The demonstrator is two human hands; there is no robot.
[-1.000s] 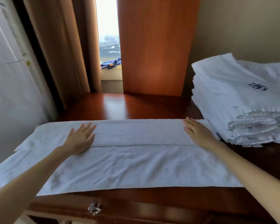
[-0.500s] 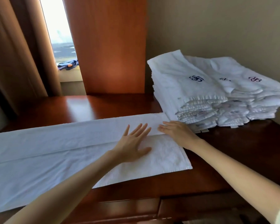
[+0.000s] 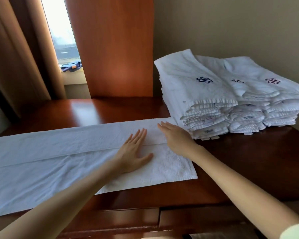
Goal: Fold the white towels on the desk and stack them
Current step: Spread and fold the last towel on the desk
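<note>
2 bare forearms reach in from the near edge over a glossy reddish wooden bench [image 3: 248, 163], above its drawer fronts [image 3: 121, 221]. A long white towel [image 3: 41, 161] lies flat across the bench's left and middle, its far long edge folded over toward the person to form a straight seam along its length. The left hand [image 3: 134, 153] rests palm down on the towel's right end across that seam, fingers extended and close together, thumb out. Just beside it, the right hand [image 3: 177, 137] lies flat and open on the folded flap near the towel's far right corner, gripping nothing. Behind and to the right, touching that corner, stands a stack of folded white towels [image 3: 223, 100] with dark embroidered monograms. Beyond are a wooden panel [image 3: 114, 49], brown curtains [image 3: 24, 49] and a narrow window [image 3: 60, 28].
</note>
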